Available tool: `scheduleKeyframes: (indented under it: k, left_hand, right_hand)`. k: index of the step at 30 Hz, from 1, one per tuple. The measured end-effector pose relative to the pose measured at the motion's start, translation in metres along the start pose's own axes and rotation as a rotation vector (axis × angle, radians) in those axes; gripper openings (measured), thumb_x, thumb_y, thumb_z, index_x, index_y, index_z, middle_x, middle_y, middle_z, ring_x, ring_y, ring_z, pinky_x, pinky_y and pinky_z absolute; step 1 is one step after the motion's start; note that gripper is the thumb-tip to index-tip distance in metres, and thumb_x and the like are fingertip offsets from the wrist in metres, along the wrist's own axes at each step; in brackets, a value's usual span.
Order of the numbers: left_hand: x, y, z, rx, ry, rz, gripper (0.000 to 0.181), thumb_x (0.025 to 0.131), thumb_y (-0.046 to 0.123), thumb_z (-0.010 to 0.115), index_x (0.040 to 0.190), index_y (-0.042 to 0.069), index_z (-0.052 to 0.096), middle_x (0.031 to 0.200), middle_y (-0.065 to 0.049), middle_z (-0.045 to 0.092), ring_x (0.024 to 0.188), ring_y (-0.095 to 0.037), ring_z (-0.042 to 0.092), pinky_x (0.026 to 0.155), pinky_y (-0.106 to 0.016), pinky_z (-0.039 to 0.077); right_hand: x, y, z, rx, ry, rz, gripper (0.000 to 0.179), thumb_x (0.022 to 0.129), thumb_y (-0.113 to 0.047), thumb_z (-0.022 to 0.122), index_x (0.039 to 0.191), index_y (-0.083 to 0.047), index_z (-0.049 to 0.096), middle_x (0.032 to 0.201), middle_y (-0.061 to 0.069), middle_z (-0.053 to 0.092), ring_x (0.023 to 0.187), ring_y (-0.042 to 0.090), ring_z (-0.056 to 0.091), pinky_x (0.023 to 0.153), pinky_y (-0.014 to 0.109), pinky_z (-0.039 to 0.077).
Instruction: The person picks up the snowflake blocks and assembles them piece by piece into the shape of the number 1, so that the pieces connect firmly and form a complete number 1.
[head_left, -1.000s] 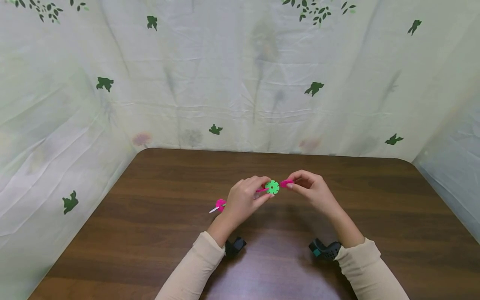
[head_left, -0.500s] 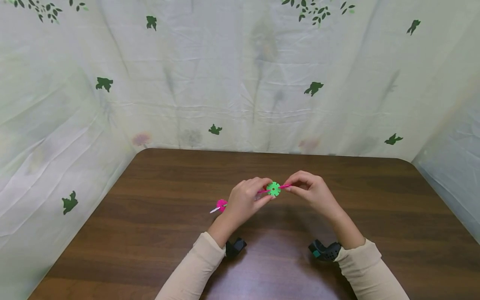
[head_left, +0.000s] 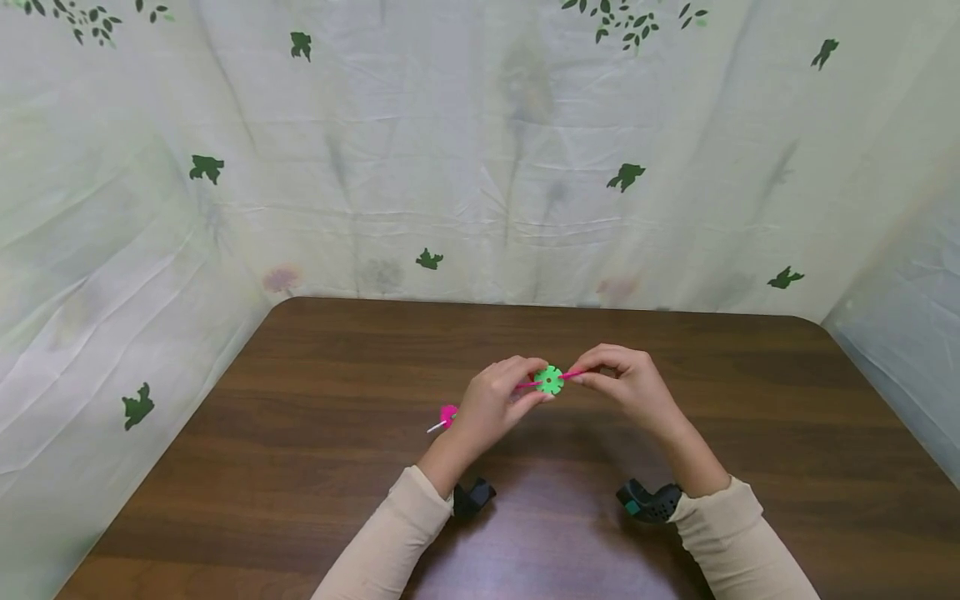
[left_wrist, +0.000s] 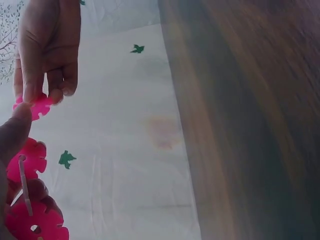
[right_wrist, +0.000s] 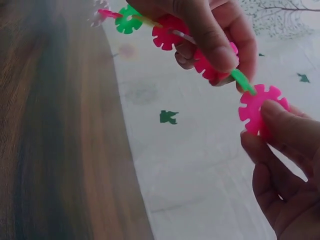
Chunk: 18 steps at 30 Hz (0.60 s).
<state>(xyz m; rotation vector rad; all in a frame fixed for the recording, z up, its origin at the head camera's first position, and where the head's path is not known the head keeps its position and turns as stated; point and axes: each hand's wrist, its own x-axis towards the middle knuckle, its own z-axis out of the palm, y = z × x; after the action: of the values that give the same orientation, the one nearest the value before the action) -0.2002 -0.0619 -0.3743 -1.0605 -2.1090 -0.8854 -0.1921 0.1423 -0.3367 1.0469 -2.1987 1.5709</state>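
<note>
My left hand (head_left: 495,400) holds a chain of notched plastic discs between thumb and fingers. At the chain's right end is a green disc (head_left: 549,380), facing the head camera. My right hand (head_left: 630,385) pinches a pink notched disc (right_wrist: 261,109) whose rim meets the edge of the green disc, seen edge-on in the right wrist view. Further along, other pink discs (left_wrist: 36,221) and a whitish edge-on disc (left_wrist: 25,185) show in the left wrist view. Beyond my left wrist the chain's far end, with a pink disc (head_left: 448,414), sticks out; its middle is hidden behind the hand.
Both hands are above a brown wooden table (head_left: 375,500) with rounded far corners. A pale curtain (head_left: 480,150) with green bird and leaf prints stands behind it and along the sides. A dark wrist device (head_left: 474,497) sits on each wrist.
The pink disc in my right hand has turned edge-on and moved left across a small gap to meet the green disc. My left hand and the chain have shifted slightly right.
</note>
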Motion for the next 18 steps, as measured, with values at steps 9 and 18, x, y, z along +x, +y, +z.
scheduleKeyframes:
  k: [9,18]
  left_hand:
    - [-0.001,0.0,0.001,-0.002,-0.011,-0.016,0.035,0.07,0.016,0.077,0.098,0.003,0.062,0.085,-0.002,0.062,0.072,-0.011,0.057,0.068,-0.023,0.045]
    - [0.001,0.002,0.001,0.077,0.009,-0.026,0.035,0.069,0.018,0.078,0.098,0.006,0.062,0.08,0.002,0.06,0.069,-0.01,0.055,0.063,-0.024,0.043]
  right_hand:
    - [0.0,0.006,0.004,0.034,-0.005,-0.009,0.017,0.07,0.018,0.064,0.081,0.005,0.066,0.081,0.016,0.063,0.072,0.02,0.058,0.06,0.023,0.048]
    - [-0.004,0.028,0.009,0.155,-0.055,0.228,0.028,0.079,0.002,0.065,0.105,0.003,0.056,0.097,0.015,0.058,0.083,0.023,0.059,0.069,0.028,0.049]
